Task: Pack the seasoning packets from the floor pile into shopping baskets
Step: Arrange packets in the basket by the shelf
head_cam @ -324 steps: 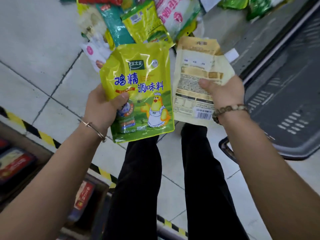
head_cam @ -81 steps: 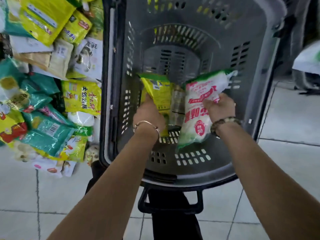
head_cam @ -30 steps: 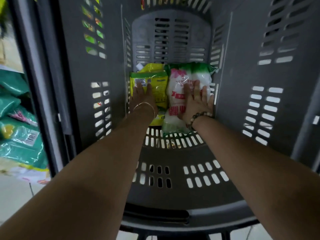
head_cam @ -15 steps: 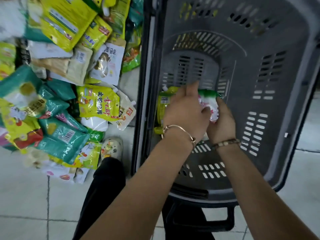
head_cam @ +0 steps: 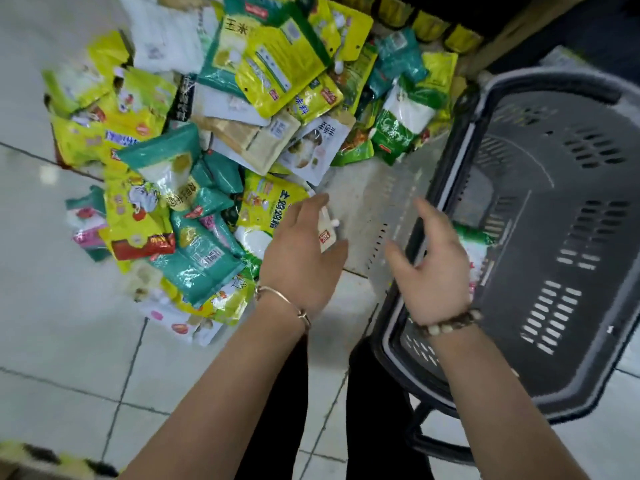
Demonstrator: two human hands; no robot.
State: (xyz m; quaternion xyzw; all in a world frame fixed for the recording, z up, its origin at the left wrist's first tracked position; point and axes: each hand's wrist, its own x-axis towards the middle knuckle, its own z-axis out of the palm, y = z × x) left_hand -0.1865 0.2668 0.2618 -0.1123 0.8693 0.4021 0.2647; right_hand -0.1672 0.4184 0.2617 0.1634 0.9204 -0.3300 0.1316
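Left hand [head_cam: 301, 261] empty, fingers straight, hovering over near edge of seasoning packet pile [head_cam: 214, 150], which spreads across floor tiles [head_cam: 69, 323] from 9 to 1 o'clock. Right hand [head_cam: 436, 275] empty, fingers loosely spread, above left rim of grey shopping basket [head_cam: 561, 188] at 3 o'clock. White-green packet [head_cam: 479, 251] lies inside basket, partly hidden behind right hand.

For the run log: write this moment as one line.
left hand: open, empty, over pile edge | right hand: open, empty, over basket rim | basket: white-green packet inside
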